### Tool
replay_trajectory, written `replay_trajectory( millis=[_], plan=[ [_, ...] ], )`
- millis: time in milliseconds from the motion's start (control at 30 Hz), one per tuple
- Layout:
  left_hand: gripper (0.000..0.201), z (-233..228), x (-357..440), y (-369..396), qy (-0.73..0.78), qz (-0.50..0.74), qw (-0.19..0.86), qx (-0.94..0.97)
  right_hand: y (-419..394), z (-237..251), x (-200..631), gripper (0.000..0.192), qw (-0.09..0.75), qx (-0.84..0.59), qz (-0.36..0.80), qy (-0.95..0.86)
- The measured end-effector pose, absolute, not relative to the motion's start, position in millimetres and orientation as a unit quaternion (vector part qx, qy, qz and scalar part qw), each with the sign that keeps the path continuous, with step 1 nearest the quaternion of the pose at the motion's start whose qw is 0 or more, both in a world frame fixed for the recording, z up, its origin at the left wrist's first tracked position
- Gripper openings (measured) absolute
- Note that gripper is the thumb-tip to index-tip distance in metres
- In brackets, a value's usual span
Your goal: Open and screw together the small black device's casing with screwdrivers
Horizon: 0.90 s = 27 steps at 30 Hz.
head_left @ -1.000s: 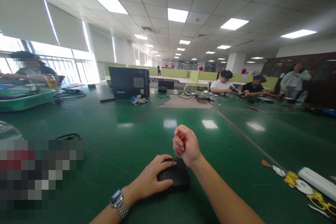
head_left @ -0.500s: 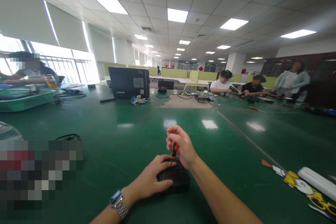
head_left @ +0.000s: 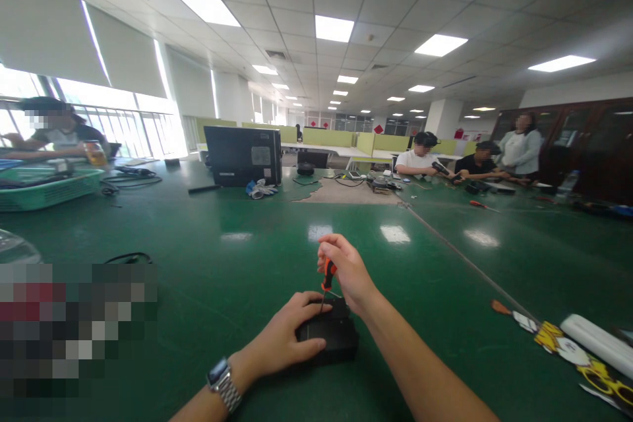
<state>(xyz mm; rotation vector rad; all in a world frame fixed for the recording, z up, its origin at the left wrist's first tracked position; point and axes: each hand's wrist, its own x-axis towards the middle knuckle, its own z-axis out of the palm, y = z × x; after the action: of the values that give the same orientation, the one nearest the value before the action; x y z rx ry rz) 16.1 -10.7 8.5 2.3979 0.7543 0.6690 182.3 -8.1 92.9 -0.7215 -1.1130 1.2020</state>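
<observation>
The black box is laid on the green table, and its left end is held by the left hand, with the thumb and fingers spread across it. The screwdriver is grasped upright above the black box in the curled fingers of the right hand; its shaft is pointed down at the top, but what is met by the tip cannot be told. Beyond the black box, to its left, 1 computer case is seen.

Bare forearms, a square-faced watch on silver metal links at left wrist.
</observation>
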Motion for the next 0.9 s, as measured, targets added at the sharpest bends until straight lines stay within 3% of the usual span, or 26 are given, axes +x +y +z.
replay_trajectory(
  millis=[367,733,900],
  plan=[
    [0.054,6.2,14.3,-11.0,0.282,0.248,0.262,0.889,-11.7,97.1,184.4,0.027,0.574,-0.304,0.568,-0.506],
    [0.053,9.3,15.8,-11.8,0.28,0.251,0.27,0.886,-10.8,95.0,184.5,0.033,0.627,-0.301,0.535,-0.48],
    [0.054,8.0,15.6,-11.1,0.282,0.252,0.27,0.885,-11.8,95.4,185.0,0.031,0.592,-0.294,0.559,-0.501]
  ],
)
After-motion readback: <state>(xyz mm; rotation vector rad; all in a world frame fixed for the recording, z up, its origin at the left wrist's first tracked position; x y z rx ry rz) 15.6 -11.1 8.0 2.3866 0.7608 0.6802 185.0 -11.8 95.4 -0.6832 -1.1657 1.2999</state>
